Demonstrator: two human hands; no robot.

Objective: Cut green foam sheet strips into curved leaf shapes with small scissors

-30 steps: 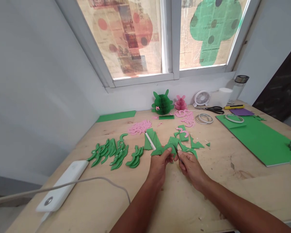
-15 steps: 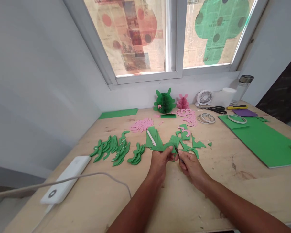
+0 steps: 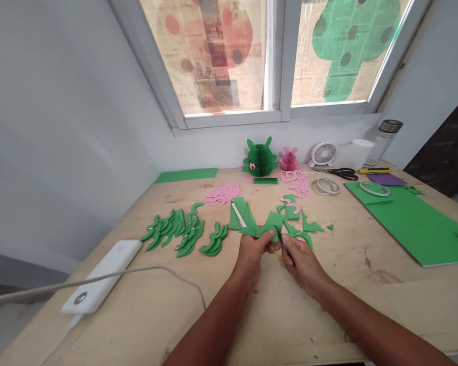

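Observation:
My left hand [image 3: 252, 253] pinches a piece of green paper [image 3: 267, 233] between thumb and fingers, a little above the table. In my right hand [image 3: 301, 258] is a pair of dark scissors [image 3: 281, 238], its blades at the paper's right edge; the handles are mostly hidden by my fingers. Green paper scraps [image 3: 290, 227] lie just beyond and to the right of my hands. A white pen [image 3: 238, 214] rests on a green sheet [image 3: 248, 209] behind my left hand. Piles of curved green cutouts [image 3: 191, 236] sit to the left, with a smaller pile [image 3: 215, 241] nearer my hand.
Pink cutouts [image 3: 223, 194] lie further back. By the wall stand a green paper figure [image 3: 260, 161], a pink one [image 3: 289, 160] and a fan [image 3: 323, 153]. Black-handled scissors [image 3: 343, 174], tape rolls [image 3: 325, 186] and a large green board [image 3: 412, 223] are right; a power bank [image 3: 103, 277] and cable are left.
The view has shifted slightly. My hands keep nearly the same place and hold, with the scissors still at the green paper's edge. Nothing else on the table has visibly moved.

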